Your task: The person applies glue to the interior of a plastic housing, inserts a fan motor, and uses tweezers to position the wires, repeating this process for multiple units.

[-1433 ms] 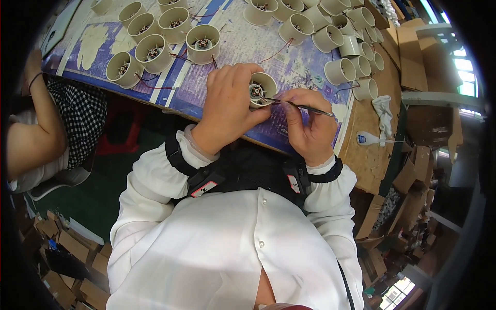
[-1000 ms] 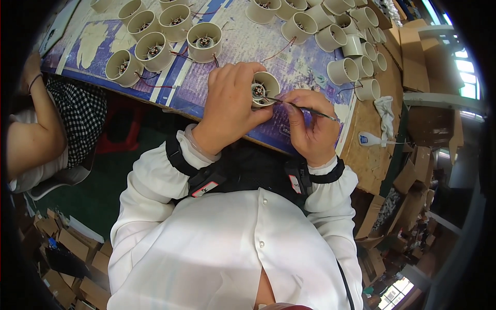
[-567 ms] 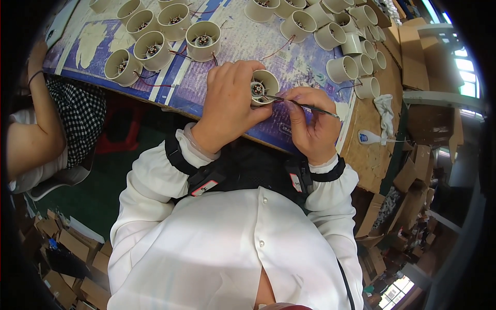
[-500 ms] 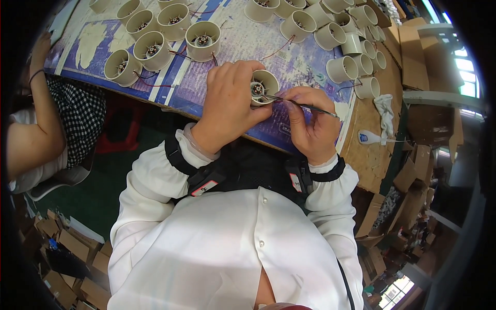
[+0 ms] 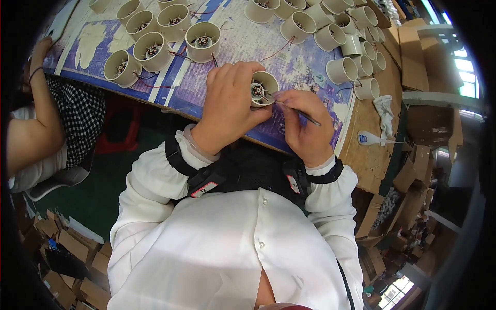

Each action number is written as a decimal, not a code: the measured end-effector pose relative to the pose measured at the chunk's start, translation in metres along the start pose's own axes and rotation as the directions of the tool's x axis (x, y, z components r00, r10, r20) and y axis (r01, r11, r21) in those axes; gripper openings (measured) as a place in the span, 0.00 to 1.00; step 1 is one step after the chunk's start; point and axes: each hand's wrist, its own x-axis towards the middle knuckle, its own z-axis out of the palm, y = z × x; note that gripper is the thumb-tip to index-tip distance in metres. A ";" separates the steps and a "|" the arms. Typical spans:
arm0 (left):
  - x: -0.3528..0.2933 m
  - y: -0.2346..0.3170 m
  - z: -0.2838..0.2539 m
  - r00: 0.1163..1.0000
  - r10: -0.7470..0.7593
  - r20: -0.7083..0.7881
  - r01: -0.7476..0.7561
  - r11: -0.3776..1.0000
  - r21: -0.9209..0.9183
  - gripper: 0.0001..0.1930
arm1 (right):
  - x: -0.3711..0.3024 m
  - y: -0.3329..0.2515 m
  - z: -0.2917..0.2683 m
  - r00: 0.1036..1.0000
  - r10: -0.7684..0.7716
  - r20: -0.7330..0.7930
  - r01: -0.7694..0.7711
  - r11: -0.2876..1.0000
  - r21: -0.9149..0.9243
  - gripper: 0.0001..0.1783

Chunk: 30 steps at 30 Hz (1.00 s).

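Note:
My left hand (image 5: 230, 106) is closed around a cream, cup-shaped plastic housing (image 5: 269, 80), tilted with its mouth up near the table's front edge. Inside the housing sits a small round motor (image 5: 257, 91) with a dark centre. In my right hand (image 5: 308, 126) is a pair of slim metal tweezers (image 5: 311, 120), pinched between thumb and fingers. Their tips reach past the right rim into the housing beside the motor; what they touch is too small to tell. Part of the housing's left side is hidden by my left fingers.
Several similar housings (image 5: 203, 41) with thin wires stand at the left back. More housings (image 5: 342, 70) crowd the right back. A small white bottle (image 5: 369, 138) and a white cloth (image 5: 383, 114) lie on the right. Another person's arm (image 5: 47, 116) is at the far left.
My right hand has shifted slightly left and downward, and the tweezers now slant more steeply, with less of them showing. My left hand and the housing stay almost in place.

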 end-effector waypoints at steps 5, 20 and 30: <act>-0.001 0.000 0.000 1.000 0.004 -0.015 -0.004 1.000 0.006 0.34 | 0.000 -0.002 -0.004 0.997 0.070 -0.008 -0.070 0.998 0.000 0.14; -0.001 0.001 -0.001 1.000 -0.001 0.001 0.001 1.000 -0.004 0.35 | 0.003 -0.002 -0.004 0.999 0.027 -0.043 -0.025 0.999 0.043 0.15; -0.002 -0.002 0.002 1.000 0.014 -0.025 -0.014 1.000 0.008 0.34 | 0.001 -0.005 0.001 0.996 0.089 -0.031 -0.091 0.993 -0.073 0.13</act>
